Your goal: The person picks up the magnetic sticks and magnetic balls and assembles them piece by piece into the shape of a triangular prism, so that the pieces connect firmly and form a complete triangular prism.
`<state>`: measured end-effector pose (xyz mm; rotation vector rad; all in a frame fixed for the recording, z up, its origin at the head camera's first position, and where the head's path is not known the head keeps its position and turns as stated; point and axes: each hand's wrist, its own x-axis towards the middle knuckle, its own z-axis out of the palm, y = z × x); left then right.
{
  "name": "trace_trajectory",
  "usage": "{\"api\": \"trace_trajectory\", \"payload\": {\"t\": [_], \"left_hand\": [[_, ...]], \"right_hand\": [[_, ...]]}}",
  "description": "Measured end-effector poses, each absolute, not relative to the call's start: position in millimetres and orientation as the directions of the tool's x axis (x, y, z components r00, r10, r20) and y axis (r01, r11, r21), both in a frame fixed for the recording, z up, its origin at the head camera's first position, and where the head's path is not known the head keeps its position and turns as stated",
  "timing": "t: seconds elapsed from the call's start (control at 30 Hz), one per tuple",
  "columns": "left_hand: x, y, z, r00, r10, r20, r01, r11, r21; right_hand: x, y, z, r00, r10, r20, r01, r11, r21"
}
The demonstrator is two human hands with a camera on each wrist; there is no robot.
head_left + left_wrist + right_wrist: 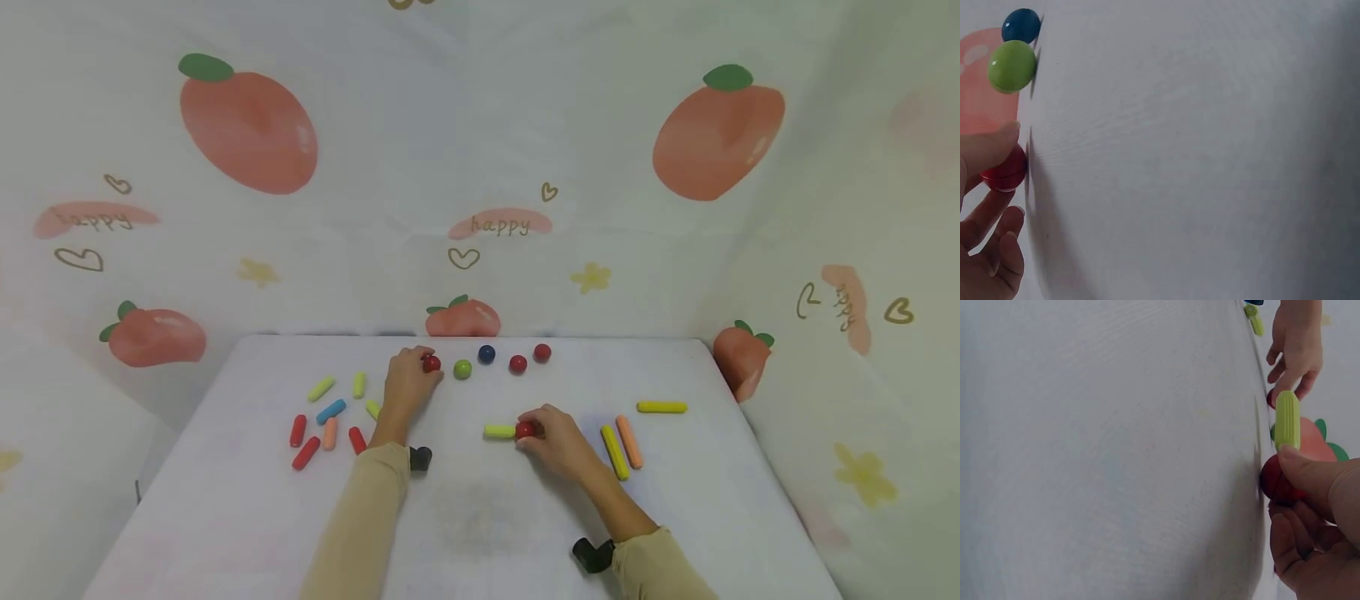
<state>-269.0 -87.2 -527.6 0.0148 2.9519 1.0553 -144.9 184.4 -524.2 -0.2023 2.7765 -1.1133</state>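
Near the back edge, my left hand [411,382] pinches a red ball [1007,176] between thumb and fingers. Right of it lie a green ball [462,369] and a dark blue ball [487,354]. Around the middle of the table, my right hand [557,442] pinches another red ball [1277,480]. A short yellow-green ribbed stick [498,432] extends leftward from that ball, its end right at the ball. In the right wrist view, the thumb tip overlaps the stick's near end. Two more red balls [518,364] lie at the back, right of the blue one.
Several short sticks lie at left, including a red stick [306,453], a blue stick [331,411] and a salmon stick [330,433]. Longer ones lie at right: a yellow stick [614,452] beside an orange stick [629,442], and another yellow stick [662,407] farther back.
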Motion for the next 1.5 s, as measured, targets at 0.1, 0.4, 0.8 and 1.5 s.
{"api": "trace_trajectory", "payload": {"t": [0.1,0.4,0.8,1.5], "left_hand": [[-267,-90,-527,-1.0,0.004,-0.013,-0.005,0.78,0.626],[-242,-95,-510,-0.997,0.003,-0.079,-0.054,0.693,0.718],[-182,-64,-517,-0.963,0.231,-0.142,0.044,0.649,0.76],[-192,-107,-501,-0.977,0.169,-0.13,0.028,0.705,0.708]], "right_hand": [[-145,183,-526,-0.979,-0.192,-0.073,-0.089,0.718,-0.69],[-145,183,-529,-0.981,-0.18,-0.068,-0.085,0.723,-0.686],[-145,185,-527,-0.984,-0.169,-0.062,-0.082,0.724,-0.685],[-145,184,-523,-0.981,-0.187,-0.059,-0.099,0.735,-0.671]]}}
